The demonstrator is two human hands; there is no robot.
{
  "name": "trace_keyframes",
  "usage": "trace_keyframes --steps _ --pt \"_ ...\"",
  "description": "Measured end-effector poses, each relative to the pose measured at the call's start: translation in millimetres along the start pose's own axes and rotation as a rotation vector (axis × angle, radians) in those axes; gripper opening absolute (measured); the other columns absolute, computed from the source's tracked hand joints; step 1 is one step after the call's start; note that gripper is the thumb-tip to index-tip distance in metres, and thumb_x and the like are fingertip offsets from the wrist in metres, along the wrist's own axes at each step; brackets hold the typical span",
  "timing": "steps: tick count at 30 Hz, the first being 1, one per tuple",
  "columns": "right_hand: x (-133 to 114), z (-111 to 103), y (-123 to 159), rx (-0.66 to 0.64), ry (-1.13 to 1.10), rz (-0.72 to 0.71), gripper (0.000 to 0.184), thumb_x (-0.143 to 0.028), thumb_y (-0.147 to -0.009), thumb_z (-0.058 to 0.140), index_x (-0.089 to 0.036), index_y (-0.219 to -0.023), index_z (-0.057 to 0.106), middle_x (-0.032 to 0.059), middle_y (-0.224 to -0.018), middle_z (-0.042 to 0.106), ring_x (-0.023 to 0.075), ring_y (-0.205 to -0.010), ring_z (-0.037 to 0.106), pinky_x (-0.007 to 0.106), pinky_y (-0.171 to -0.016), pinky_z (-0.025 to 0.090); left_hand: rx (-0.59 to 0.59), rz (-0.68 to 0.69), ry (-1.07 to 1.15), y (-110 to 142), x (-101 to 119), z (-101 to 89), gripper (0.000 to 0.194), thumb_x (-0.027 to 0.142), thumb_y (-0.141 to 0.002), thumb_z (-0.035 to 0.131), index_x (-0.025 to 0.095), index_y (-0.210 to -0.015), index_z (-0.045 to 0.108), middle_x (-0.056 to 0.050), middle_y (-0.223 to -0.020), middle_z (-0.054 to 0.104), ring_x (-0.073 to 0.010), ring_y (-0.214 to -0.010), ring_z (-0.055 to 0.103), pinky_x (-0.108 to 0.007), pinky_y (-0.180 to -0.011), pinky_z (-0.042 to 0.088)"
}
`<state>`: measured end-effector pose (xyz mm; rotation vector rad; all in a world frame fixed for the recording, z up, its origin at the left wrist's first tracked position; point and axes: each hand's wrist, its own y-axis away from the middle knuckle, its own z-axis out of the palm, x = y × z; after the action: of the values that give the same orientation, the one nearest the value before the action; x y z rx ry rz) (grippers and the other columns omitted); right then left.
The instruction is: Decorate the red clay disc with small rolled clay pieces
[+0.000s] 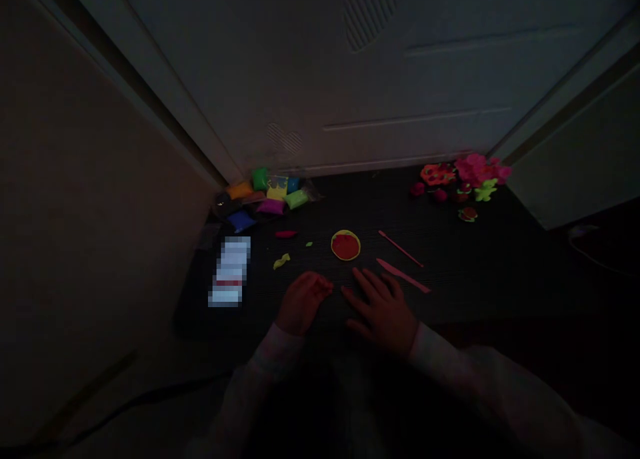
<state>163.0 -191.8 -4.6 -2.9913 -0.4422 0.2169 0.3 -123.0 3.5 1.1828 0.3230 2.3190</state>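
A round red disc (345, 247) rimmed in yellow lies flat, near a pink knife (403, 275) lying aslant.

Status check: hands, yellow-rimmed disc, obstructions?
Left hand curled, contents unclear. Right hand open, palm down. Yellow-rimmed red disc untouched beyond both hands. Pink knife close beside right hand.

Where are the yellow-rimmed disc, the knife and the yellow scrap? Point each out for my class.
Yellow-rimmed disc (345, 247): head view, middle of its red face.
Knife (403, 275): head view, midway along it.
Yellow scrap (281, 262): head view, its middle.
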Motion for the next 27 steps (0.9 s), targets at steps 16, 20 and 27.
trace_keyframes --steps 16,20,27 --pt "16 -12 3 0.084 -0.038 0.056 0.038 -0.036 -0.084 0.036 -0.023 -0.118 0.048 0.0120 -0.126 0.043 0.0238 -0.117 0.034 0.042 -0.091 0.024 -0.003 0.017 0.003 0 -1 -0.6 0.011 0.020 -0.064 0.065 0.012 -0.060 0.058 -0.001 -0.059 0.059 -0.0123 -0.063 0.057 -0.025 -0.064 0.044" --pt "10 -8 -3 0.044 -0.040 -0.036 0.038 -0.039 -0.082 0.040 -0.030 -0.119 0.046 0.0094 -0.123 0.046 0.0221 -0.111 0.040 0.043 -0.092 0.023 -0.005 0.026 0.004 0 -1 -0.6 0.011 0.020 -0.063 0.065 0.012 -0.061 0.058 -0.001 -0.060 0.059 -0.0124 -0.063 0.057 -0.025 -0.064 0.044" --pt "16 -3 -11 0.044 -0.023 -0.027 0.045 -0.048 -0.079 0.040 -0.028 -0.119 0.047 0.0131 -0.131 0.037 0.0279 -0.117 0.034 0.048 -0.092 0.020 0.001 0.024 0.006 1 -1 0.8 0.010 0.019 -0.064 0.064 0.012 -0.061 0.058 -0.001 -0.060 0.059 -0.0121 -0.063 0.057 -0.025 -0.064 0.044"
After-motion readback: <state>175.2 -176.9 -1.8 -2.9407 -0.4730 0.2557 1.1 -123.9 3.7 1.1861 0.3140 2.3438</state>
